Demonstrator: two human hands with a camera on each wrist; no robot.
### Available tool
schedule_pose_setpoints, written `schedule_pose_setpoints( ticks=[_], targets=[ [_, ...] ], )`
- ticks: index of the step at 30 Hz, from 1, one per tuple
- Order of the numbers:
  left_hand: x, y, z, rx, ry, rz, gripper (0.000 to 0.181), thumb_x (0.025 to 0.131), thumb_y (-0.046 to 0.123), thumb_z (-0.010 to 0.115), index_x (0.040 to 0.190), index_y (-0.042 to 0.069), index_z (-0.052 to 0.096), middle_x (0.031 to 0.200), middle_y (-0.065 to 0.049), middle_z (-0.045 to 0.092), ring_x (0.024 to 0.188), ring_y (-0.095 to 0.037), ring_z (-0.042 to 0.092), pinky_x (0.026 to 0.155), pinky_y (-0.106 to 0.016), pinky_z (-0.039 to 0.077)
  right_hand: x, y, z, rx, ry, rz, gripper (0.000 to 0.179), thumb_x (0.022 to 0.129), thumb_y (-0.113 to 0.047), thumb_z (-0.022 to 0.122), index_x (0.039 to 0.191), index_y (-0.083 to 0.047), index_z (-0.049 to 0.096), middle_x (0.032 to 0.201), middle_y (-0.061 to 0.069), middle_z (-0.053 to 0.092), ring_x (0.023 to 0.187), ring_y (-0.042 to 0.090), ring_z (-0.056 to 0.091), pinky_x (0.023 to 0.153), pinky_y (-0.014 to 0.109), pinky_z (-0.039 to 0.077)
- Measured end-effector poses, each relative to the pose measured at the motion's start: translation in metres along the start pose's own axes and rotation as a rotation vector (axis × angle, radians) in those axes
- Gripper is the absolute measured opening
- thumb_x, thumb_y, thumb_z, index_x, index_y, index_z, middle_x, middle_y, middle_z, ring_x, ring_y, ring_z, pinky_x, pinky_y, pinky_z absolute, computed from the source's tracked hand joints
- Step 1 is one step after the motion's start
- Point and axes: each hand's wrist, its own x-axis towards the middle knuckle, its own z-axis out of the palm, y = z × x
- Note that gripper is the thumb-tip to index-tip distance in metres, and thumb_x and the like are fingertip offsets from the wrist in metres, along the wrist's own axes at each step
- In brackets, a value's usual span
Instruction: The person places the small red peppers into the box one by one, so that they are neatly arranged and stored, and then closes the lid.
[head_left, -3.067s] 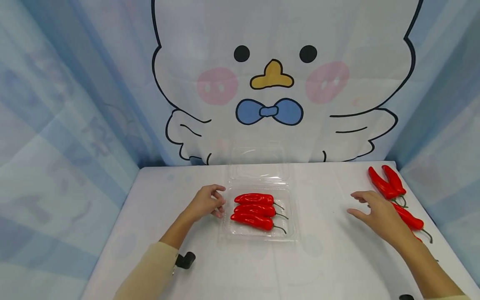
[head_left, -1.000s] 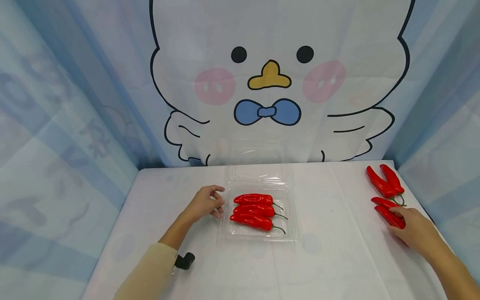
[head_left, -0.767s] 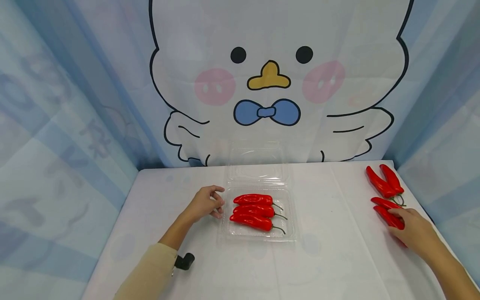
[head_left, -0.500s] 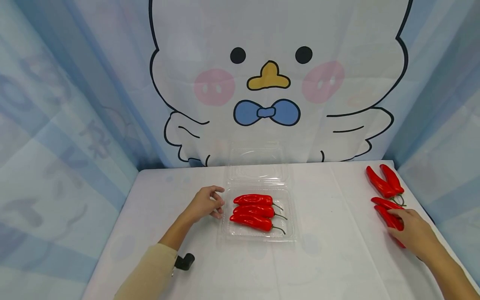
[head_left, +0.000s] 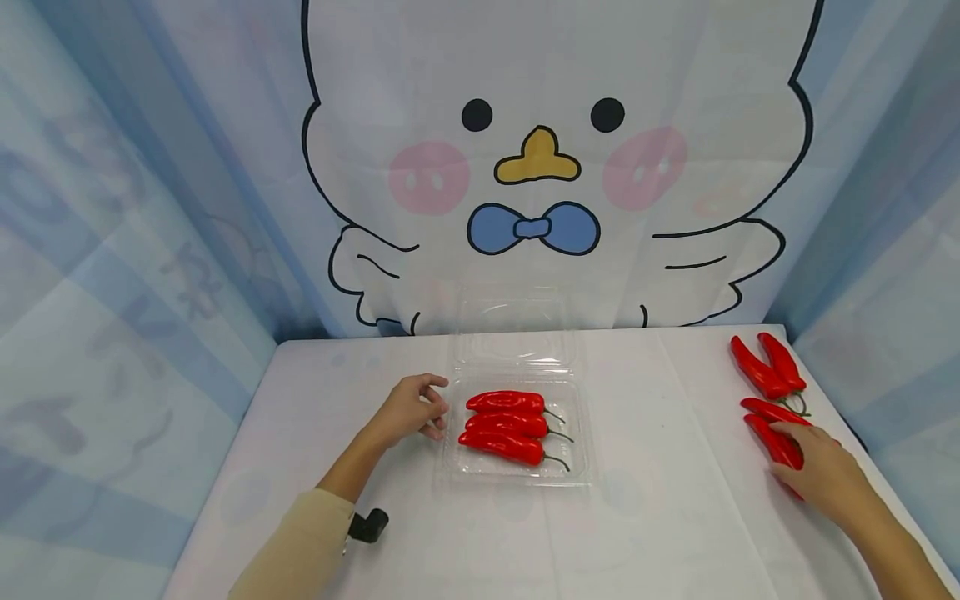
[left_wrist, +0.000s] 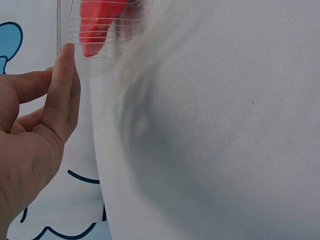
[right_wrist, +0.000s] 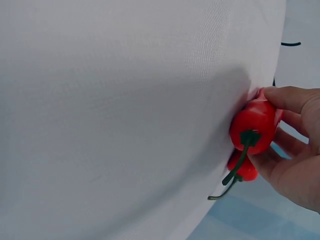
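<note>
My right hand [head_left: 825,471] grips a red chili pepper [head_left: 772,442] between thumb and fingers, close to the cloth at the table's right side. In the right wrist view this pepper [right_wrist: 252,125] points its green stem at the camera, and another pepper [right_wrist: 243,167] lies just beyond it. My left hand [head_left: 408,408] stays beside a clear plastic clamshell box [head_left: 582,462], fingers loosely bent, fingertips right at its left rim. Three red peppers lie side by side in the box, the nearest pepper [head_left: 501,447] with its stem to the right.
Beside the held pepper lies another red pepper [head_left: 771,410]. Two more peppers, one of them the left pepper [head_left: 757,369], lie at the far right corner. The box's lid [head_left: 513,329] stands raised against the back curtain [head_left: 360,167]. Curtains also border both sides.
My right hand has moved from above the cloth, fingers spread, rightward to the peppers and taken hold of one, which has since shifted slightly left. My left hand has stayed in place.
</note>
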Motion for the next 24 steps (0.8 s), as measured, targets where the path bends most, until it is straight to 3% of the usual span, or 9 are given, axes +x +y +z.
schedule_pose_setpoints(
  ticks=[11,19,24],
  targets=[
    [-0.0006,-0.0009,0.0003,0.009,0.001,0.002,0.048,0.096,-0.004,0.066,0.142,0.0,0.055,0.097,-0.014,0.062,0.068,-0.018,0.069,0.06,-0.032,0.064,0.0004,0.0017,0.0011,0.002,-0.034,-0.024,0.089,0.079,-0.03,0.087,0.146,0.008,0.041,0.138,0.044,0.041,0.12,0.063,0.039,0.081,0.074,0.054],
    [0.0005,-0.0019,0.0003,0.01,-0.003,0.012,0.048,0.095,-0.004,0.066,0.142,-0.001,0.055,0.097,-0.014,0.062,0.068,-0.018,0.069,0.06,-0.032,0.065,0.0,0.0026,0.0025,0.004,-0.062,-0.062,0.099,0.07,-0.021,0.092,0.146,0.012,0.038,0.133,0.045,0.042,0.115,0.064,0.041,0.074,0.065,0.061],
    [0.0004,-0.0028,0.0001,0.007,-0.002,0.016,0.048,0.095,-0.004,0.067,0.142,-0.001,0.055,0.097,-0.014,0.062,0.068,-0.018,0.07,0.06,-0.033,0.065,-0.0001,0.0039,0.0042,-0.002,-0.057,-0.063,0.099,0.07,-0.019,0.092,0.148,0.01,0.038,0.136,0.044,0.041,0.118,0.064,0.039,0.075,0.066,0.061]
  ],
)
